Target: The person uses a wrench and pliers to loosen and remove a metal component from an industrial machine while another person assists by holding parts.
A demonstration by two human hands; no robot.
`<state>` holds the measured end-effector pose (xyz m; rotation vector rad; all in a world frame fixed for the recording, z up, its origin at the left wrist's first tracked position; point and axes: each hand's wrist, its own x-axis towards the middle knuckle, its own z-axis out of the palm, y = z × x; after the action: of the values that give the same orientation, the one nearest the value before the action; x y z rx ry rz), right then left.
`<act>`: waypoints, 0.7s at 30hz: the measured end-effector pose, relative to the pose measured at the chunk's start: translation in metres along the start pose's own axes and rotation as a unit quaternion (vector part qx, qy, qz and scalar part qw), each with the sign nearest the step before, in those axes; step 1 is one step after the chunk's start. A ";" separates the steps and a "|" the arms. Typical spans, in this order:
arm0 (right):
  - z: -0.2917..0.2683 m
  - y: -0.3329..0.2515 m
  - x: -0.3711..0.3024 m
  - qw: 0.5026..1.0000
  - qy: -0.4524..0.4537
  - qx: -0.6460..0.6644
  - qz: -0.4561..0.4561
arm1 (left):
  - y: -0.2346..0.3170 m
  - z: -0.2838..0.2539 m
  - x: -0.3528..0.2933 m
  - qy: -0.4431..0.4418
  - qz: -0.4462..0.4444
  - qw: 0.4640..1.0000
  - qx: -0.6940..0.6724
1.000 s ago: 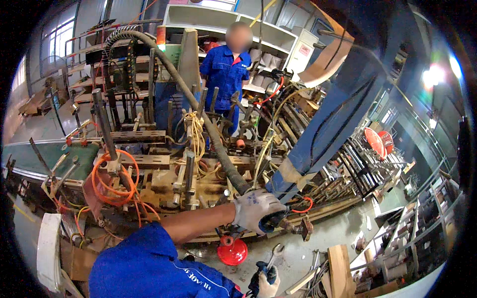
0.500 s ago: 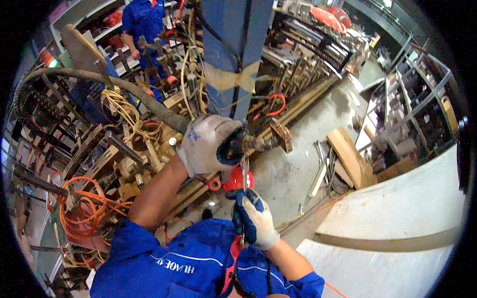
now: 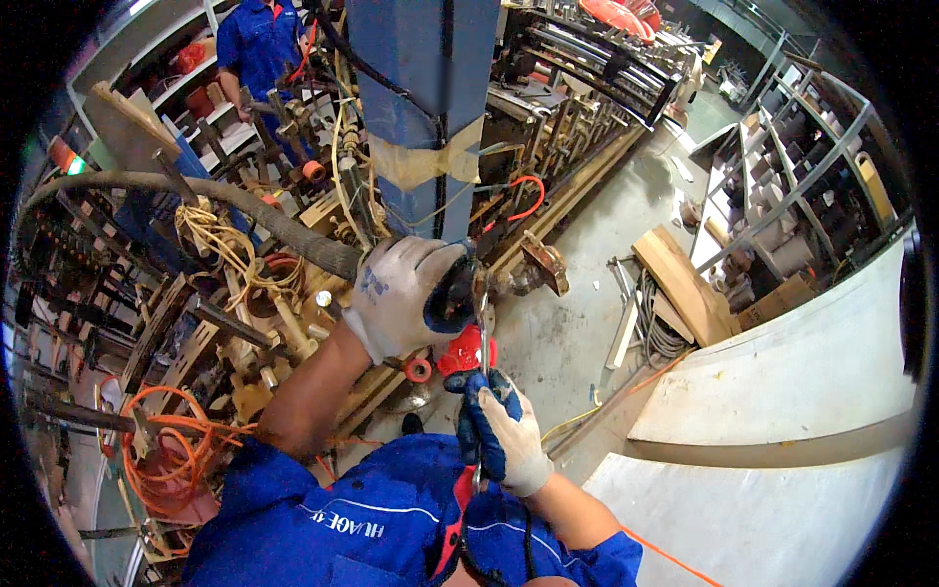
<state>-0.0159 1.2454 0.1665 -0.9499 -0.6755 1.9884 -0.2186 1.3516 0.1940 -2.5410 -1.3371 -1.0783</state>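
My left hand (image 3: pixel 399 298), in a pale glove with a dark blue palm, is closed around the end of a thick, dark, ribbed hose (image 3: pixel 293 227). Just right of it, a worn metal pipe fitting (image 3: pixel 533 271) with a rusty end sticks out. My right hand (image 3: pixel 507 430), gloved alike, is wrapped around the shank of a silver wrench (image 3: pixel 484 338). The tool stands nearly upright in the picture, its upper end against the fitting beside my left hand; the jaw itself is hard to make out. Behind the wrench sits a shiny red round object (image 3: pixel 460 354).
A blue post (image 3: pixel 421 78) with tan tape rises just beyond my hands. Machine parts and an orange hose coil (image 3: pixel 161 445) crowd the left. A co-worker (image 3: pixel 262 54) stands far left. Wooden boards (image 3: pixel 685 284), a metal rack (image 3: pixel 812 186) and white panels (image 3: pixel 773 367) are right.
The surroundings have shifted slightly left in the picture as my view moved. Both hands keep their grips, and the wrench stays at the fitting with little visible turn.
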 end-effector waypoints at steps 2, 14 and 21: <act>-0.004 0.002 0.010 1.000 -0.008 -0.012 -0.002 | -0.001 -0.001 0.001 0.000 -0.001 1.000 0.009; 0.016 0.022 0.026 0.995 -0.003 0.012 -0.101 | -0.003 0.014 -0.002 -0.001 0.026 1.000 0.008; 0.027 0.021 0.036 0.994 0.013 0.077 -0.072 | -0.005 0.013 -0.003 -0.004 0.037 0.999 0.025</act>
<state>-0.0611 1.2616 0.1531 -0.8093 -0.5513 1.8689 -0.2161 1.3571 0.1809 -2.5391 -1.2452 -1.0107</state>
